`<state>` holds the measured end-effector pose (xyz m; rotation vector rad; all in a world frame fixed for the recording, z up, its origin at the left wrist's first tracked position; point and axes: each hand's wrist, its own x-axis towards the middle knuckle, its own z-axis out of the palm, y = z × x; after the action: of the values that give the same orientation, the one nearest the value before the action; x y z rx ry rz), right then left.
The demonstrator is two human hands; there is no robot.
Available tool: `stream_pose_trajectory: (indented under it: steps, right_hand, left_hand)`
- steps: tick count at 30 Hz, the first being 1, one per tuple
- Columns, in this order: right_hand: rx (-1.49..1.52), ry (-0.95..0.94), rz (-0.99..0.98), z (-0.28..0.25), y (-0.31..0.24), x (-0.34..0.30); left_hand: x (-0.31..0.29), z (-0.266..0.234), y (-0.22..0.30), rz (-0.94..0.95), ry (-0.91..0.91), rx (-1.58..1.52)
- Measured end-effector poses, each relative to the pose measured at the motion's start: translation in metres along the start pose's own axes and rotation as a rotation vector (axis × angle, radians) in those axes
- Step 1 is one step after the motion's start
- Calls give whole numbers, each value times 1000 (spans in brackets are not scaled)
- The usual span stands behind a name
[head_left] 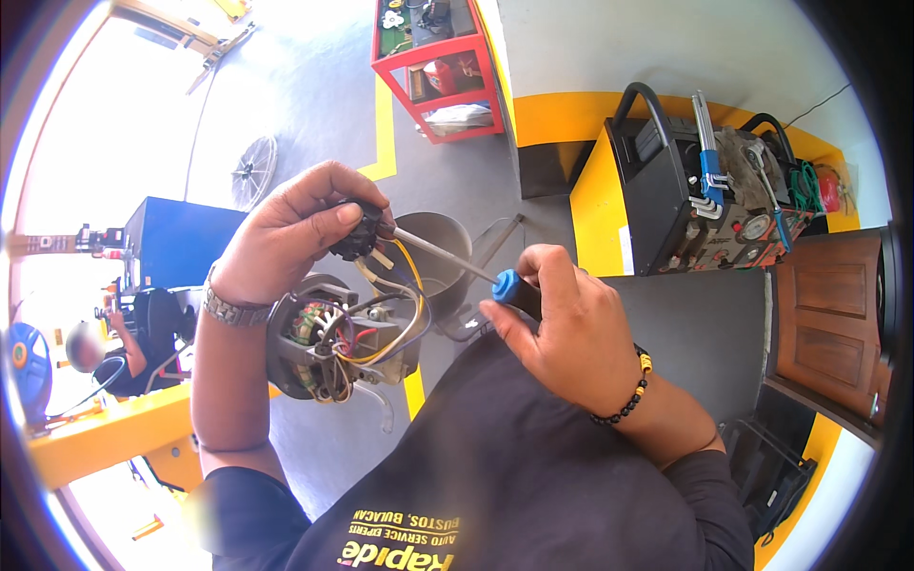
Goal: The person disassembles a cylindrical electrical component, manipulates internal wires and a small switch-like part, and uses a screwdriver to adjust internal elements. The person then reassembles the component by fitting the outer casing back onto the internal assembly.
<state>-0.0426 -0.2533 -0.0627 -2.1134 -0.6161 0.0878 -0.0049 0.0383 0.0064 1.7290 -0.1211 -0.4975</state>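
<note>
My left hand (295, 224) is closed around a small black electrical part (354, 243), with the thumb on top of it. Several wires (422, 309), among them yellow and grey ones, run from this part down to a motor-like assembly (303, 357). That assembly sits below my left wrist, its round grey housing showing coils and bundled wiring. In my right hand (576, 333) is a screwdriver (447, 252), gripped by its blue and black handle. Its metal shaft points up and left, the end reaching the black part; the exact tip contact is hidden.
Behind the wires stands a grey round container (440, 236). A red shelf cart (438, 133) is at the far side. On the right, a black and yellow machine (600, 209) carries hex keys (706, 157) and a ratchet (769, 195). Another person (129, 347) is at the left, near a blue cabinet (176, 238).
</note>
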Motion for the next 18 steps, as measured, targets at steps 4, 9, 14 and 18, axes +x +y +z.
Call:
stream_pose_trajectory:
  steps: [4,9,14,18]
  right_hand:
    - [-95,130,-179,5,4,4]
    - [21,-118,70,-9,-8,5]
    - [-51,-73,-54,-7,-7,1]
    - [-20,-39,-94,-5,-2,-1]
  left_hand:
    - [1,0,1,5,1,-10]
    - [-1,0,5,-64,17,34]
    - [0,-4,4,-37,-19,50]
    - [1,-7,4,12,-54,101]
